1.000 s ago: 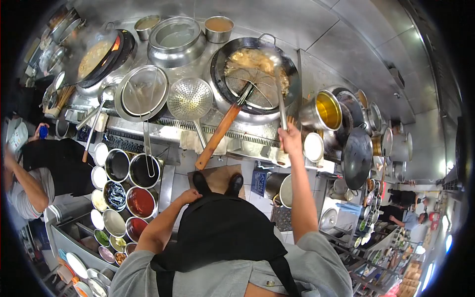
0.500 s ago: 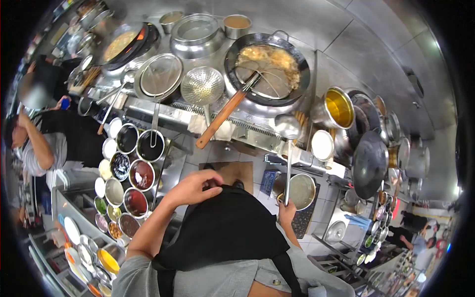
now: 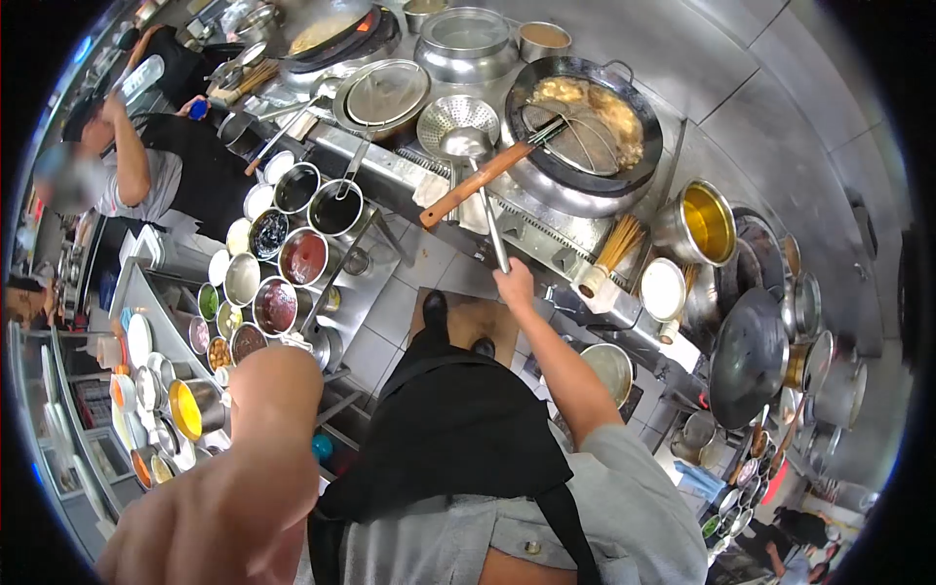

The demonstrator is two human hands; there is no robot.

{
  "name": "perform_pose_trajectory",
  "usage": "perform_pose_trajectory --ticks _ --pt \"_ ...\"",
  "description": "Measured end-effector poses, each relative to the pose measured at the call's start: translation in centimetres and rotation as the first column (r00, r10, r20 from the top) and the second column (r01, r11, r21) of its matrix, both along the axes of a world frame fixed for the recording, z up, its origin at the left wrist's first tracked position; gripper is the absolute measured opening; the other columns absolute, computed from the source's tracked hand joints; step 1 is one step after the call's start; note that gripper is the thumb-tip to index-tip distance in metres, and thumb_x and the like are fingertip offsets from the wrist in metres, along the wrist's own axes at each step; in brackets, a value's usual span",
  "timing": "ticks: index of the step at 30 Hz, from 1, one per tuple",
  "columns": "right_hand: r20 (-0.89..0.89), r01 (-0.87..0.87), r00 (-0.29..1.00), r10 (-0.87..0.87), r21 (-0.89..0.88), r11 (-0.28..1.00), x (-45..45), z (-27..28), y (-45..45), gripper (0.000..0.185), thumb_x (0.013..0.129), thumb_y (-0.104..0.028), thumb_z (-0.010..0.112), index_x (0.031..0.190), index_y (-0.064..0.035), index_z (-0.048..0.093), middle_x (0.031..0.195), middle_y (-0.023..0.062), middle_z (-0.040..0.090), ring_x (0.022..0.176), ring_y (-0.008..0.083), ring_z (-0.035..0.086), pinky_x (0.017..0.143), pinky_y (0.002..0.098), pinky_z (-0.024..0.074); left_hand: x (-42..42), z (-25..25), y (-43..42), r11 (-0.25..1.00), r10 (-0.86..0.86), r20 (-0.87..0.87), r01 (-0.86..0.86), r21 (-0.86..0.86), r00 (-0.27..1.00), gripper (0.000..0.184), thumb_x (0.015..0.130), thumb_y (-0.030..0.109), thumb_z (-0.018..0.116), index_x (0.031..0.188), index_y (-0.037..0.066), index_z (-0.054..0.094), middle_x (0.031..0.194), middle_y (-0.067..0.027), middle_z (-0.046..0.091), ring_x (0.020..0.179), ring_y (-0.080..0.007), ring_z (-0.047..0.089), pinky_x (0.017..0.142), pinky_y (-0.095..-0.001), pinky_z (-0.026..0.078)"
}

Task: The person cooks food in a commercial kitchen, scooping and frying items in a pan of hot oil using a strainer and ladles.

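Observation:
My right hand (image 3: 514, 283) is wrapped round the handle of a metal ladle (image 3: 466, 144), whose bowl is over the edge of a perforated strainer (image 3: 450, 119). Behind it, a wok (image 3: 634, 97) holds browned food in bubbling oil, with a wire skimmer (image 3: 585, 141) in it; the skimmer's wooden handle (image 3: 478, 183) sticks out over the stove edge, passing beside the ladle. My left hand (image 3: 219, 517) is raised close to the camera at the lower left, large and blurred, and its fingers cannot be made out clearly.
Sauce and ingredient pots (image 3: 304, 255) stand at the left. A co-worker (image 3: 146, 175) lifts a bottle at the upper left. To the right are an oil pot (image 3: 707, 224), a bundle of sticks (image 3: 620, 242) and a dark wok (image 3: 749, 359). A bucket (image 3: 606, 374) stands below the stove.
The ladle has moved from the wok to the right side, then left to the strainer. My left hand has risen from the apron towards the camera. The view has turned towards the left.

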State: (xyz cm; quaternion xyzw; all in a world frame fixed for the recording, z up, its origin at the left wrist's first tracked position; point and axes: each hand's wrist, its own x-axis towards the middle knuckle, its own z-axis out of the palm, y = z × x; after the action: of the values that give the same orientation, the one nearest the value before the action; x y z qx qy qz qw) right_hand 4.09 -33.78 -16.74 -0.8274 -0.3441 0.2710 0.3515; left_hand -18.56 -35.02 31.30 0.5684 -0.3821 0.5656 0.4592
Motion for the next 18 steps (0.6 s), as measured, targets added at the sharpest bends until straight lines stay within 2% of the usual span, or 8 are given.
perform_pose_trajectory --ticks 3,5,7,11,14,15,16,18 --pt "-0.108 0.012 0.994 -0.013 -0.006 1.000 0.4 -3.5 3.4 0.022 0.073 -0.019 0.065 0.084 -0.0017 0.058 0.074 0.0155 0.065 0.066 0.0337 0.064 0.062 0.0416 0.0498 -0.2 -3.4 -1.2 0.967 -0.243 -0.113 0.231 -0.109 0.963 0.004 0.081 0.014 0.066 0.084 0.014 0.068 0.091 -0.0089 0.068 0.068 -0.0146 0.066 0.048 -0.0232 0.050" --pt "-0.449 0.002 0.893 0.022 0.052 0.999 0.9 -2.7 2.9 0.016 0.078 -0.015 0.066 0.084 -0.0025 0.057 0.062 0.0077 0.060 0.046 0.0166 0.058 0.042 0.0320 0.0440 -0.5 -9.5 -3.2 0.838 -0.424 -0.381 0.195 -0.510 0.822 0.013 0.089 0.019 0.055 0.087 0.008 0.062 0.081 -0.0096 0.064 0.066 -0.0262 0.065 0.058 -0.0377 0.053" --pt "-0.636 -0.007 0.769 0.066 0.096 0.995 1.7 -3.2 0.8 0.019 0.092 -0.023 0.059 0.089 -0.0051 0.055 0.068 0.0048 0.061 0.046 0.0118 0.055 0.038 0.0255 0.0413 3.1 -10.7 1.3 0.975 0.212 -0.718 -0.191 0.112 0.663 0.021 0.081 0.017 0.068 0.096 0.004 0.061 0.087 -0.0123 0.065 0.073 -0.0252 0.065 0.064 -0.0373 0.053" --pt "-0.780 0.201 0.606 -0.159 -0.043 0.979 3.3 -9.3 -10.0 0.039 0.094 -0.043 0.054 0.095 -0.0042 0.057 0.076 0.0078 0.065 0.055 0.0156 0.060 0.046 0.0290 0.0475 3.1 -32.1 4.3 0.915 -0.168 -0.984 -0.361 -0.180 0.064 0.030 0.083 0.022 0.069 0.105 0.003 0.058 0.095 -0.0071 0.061 0.085 -0.0160 0.061 0.076 -0.0296 0.049" --pt "-0.313 -0.155 0.946 0.080 -0.220 0.963 6.3 -22.0 -25.3 0.021 0.088 -0.025 0.057 0.088 -0.0041 0.061 0.075 0.0145 0.064 0.059 0.0299 0.063 0.059 0.0417 0.0531 -1.1 -48.3 3.0 0.927 -0.032 -0.958 -0.366 0.078 -0.284 0.037 0.082 0.034 0.069 0.103 0.004 0.060 0.093 -0.0100 0.064 0.092 -0.0217 0.063 0.079 -0.0339 0.050" --pt "0.373 -0.427 0.698 0.611 -0.468 0.774 6.8 -28.3 -33.0 0.020 0.086 -0.021 0.057 0.080 -0.0026 0.062 0.075 0.0170 0.064 0.059 0.0330 0.063 0.065 0.0445 0.0533 -2.8 -51.5 1.8 0.945 0.147 -0.918 -0.222 0.240 -0.367 0.039 0.083 0.039 0.067 0.102 0.006 0.064 0.098 -0.0129 0.066 0.095 -0.0272 0.063 0.083 -0.0365 0.049" --pt "0.009 -0.404 0.742 0.671 -0.792 0.458 4.8 -22.4 -35.8 0.022 0.075 -0.024 0.065 0.080 -0.0043 0.072 0.084 0.0217 0.068 0.083 0.0314 0.069 0.073 0.0460 0.0539 -4.5 -56.4 0.6 0.963 0.130 -0.851 -0.138 0.230 -0.510 0.036 0.083 0.039 0.065 0.101 0.007 0.066 0.101 -0.0156 0.066 0.096 -0.0302 0.063 0.086 -0.0374 0.048" --pt "-0.271 -0.219 0.955 -0.117 -0.917 0.333 3.4 -23.7 -43.4 0.012 0.073 -0.016 0.071 0.074 -0.0039 0.070 0.084 0.0178 0.070 0.079 0.0273 0.070 0.061 0.0425 0.0556 -4.8 -56.6 0.3 0.879 -0.242 -0.861 -0.477 0.001 -0.447 0.035 0.084 0.037 0.064 0.101 0.006 0.067 0.101 -0.0144 0.067 0.097 -0.0284 0.063 0.087 -0.0358 0.048"
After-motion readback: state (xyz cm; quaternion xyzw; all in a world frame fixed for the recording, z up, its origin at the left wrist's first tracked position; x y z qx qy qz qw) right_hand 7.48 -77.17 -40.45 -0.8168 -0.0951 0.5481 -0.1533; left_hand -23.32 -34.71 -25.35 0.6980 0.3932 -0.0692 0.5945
